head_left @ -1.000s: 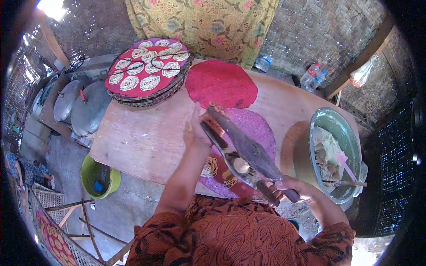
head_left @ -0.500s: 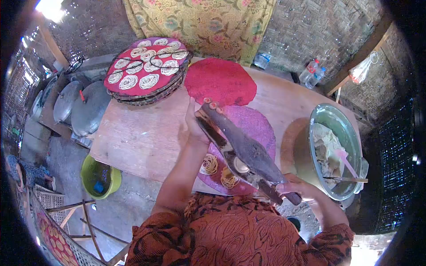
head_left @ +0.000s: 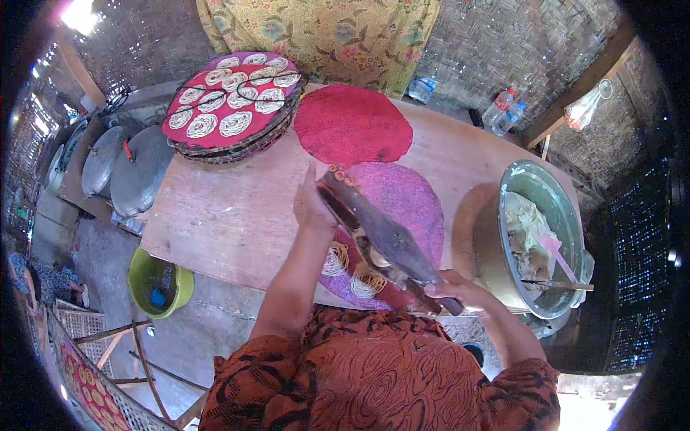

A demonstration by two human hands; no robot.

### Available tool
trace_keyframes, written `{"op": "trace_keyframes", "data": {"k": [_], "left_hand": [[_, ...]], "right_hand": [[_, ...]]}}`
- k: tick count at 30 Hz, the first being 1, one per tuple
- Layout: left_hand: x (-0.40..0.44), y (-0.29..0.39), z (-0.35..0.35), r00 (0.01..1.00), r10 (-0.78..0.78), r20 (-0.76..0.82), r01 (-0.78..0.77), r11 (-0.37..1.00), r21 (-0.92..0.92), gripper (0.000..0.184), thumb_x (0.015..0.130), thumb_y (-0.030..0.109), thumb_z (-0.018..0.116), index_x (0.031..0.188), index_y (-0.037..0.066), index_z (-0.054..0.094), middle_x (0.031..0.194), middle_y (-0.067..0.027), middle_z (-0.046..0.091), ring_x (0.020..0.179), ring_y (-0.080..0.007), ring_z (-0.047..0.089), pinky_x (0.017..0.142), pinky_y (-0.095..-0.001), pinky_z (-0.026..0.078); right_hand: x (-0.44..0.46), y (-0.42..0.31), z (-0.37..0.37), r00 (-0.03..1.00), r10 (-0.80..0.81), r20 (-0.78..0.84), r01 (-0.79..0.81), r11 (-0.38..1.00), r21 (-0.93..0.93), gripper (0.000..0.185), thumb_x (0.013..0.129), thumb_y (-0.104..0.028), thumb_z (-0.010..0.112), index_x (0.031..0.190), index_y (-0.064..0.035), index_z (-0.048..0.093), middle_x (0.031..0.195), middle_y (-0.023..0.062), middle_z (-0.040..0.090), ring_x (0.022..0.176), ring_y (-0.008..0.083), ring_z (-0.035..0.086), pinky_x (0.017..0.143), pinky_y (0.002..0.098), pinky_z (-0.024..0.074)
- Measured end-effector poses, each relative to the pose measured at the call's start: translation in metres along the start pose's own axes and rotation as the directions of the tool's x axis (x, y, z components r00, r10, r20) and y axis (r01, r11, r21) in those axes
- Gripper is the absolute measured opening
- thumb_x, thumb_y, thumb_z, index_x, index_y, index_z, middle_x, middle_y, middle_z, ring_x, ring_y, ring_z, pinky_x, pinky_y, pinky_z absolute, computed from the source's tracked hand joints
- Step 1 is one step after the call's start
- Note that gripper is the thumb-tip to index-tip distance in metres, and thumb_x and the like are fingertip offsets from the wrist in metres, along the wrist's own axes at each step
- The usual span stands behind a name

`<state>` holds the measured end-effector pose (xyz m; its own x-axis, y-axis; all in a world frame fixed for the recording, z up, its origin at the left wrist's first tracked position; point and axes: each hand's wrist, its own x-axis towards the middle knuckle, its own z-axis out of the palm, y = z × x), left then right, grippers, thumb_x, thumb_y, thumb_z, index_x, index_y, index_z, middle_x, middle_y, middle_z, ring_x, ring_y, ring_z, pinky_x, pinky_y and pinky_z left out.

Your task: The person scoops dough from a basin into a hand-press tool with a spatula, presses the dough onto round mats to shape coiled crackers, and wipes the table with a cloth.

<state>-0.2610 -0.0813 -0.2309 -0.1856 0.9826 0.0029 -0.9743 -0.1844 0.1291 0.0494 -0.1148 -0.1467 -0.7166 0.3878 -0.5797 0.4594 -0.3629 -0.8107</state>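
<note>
A dark wooden press (head_left: 384, 233) with two long arms slants over the table's front edge, a pale lump showing between its arms. My left hand (head_left: 315, 201) is wrapped round its upper end, fingertips over the top. Round the lower right end my right hand (head_left: 460, 289) is closed. Beneath the press lies a purple round mat (head_left: 410, 197). Two coils of pale strands, a left one (head_left: 335, 259) and a right one (head_left: 367, 284), rest near the front, partly on a red patch. Behind the purple mat is a red round mat (head_left: 353, 124).
A stack of round trays with several noodle coils (head_left: 233, 123) stands back left. On the right is a green basin (head_left: 514, 187) of dough with a pink spatula (head_left: 560, 260). Lidded pots (head_left: 140, 172) and a green tub (head_left: 185, 293) are left. A person (head_left: 54, 281) is far left.
The two arms of the press have come closer together. More strands show in the right coil. Both hands keep their grip, and the view has shifted slightly.
</note>
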Motion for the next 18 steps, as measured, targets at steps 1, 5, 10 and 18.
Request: {"op": "trace_keyframes", "data": {"k": [1,5,10,18], "left_hand": [[-0.004,0.005,0.003,0.998,-0.002,-0.059,0.004,0.999,0.040,0.034,0.093,0.049,0.045,0.085,0.017,0.053,0.074,0.0013,0.055,0.069,-0.0187,0.056,0.071,-0.0466,0.049],[-0.006,0.015,0.036,1.000,0.003,0.013,-0.004,0.999,0.048,0.042,0.092,0.052,0.047,0.087,0.011,0.055,0.077,-0.0029,0.056,0.075,-0.0219,0.056,0.077,-0.0412,0.046],[0.018,-0.007,0.056,0.954,-0.125,0.273,0.160,0.981,-0.108,0.051,0.090,0.055,0.048,0.088,0.006,0.057,0.080,-0.0074,0.056,0.082,-0.0242,0.055,0.082,-0.0361,0.044],[0.048,-0.113,-0.014,0.982,-0.174,-0.067,0.160,0.971,-0.176,0.048,0.088,0.056,0.048,0.083,0.008,0.054,0.073,-0.0052,0.054,0.075,-0.0244,0.054,0.078,-0.0384,0.044]], "right_hand": [[0.006,0.007,-0.002,0.999,-0.035,0.023,0.036,0.998,-0.046,0.049,0.085,-0.044,0.064,0.111,-0.0019,0.060,0.082,0.0037,0.061,0.071,0.0111,0.057,0.060,0.0280,0.0444],[0.004,0.012,-0.014,0.995,0.052,0.088,-0.057,0.997,0.056,0.067,0.083,-0.046,0.063,0.124,0.0053,0.051,0.105,0.0147,0.063,0.094,0.0204,0.062,0.079,0.0334,0.0495],[-0.040,-0.012,-0.029,0.992,0.086,0.091,-0.101,0.978,0.184,0.081,0.089,-0.058,0.047,0.138,0.0044,0.033,0.109,0.0246,0.060,0.097,0.0317,0.063,0.085,0.0415,0.0501],[-0.070,0.001,-0.049,0.948,0.273,-0.162,-0.256,0.960,0.115,0.074,0.089,-0.061,0.045,0.124,0.0042,0.051,0.088,0.0190,0.065,0.073,0.0252,0.067,0.066,0.0350,0.0535]]}}
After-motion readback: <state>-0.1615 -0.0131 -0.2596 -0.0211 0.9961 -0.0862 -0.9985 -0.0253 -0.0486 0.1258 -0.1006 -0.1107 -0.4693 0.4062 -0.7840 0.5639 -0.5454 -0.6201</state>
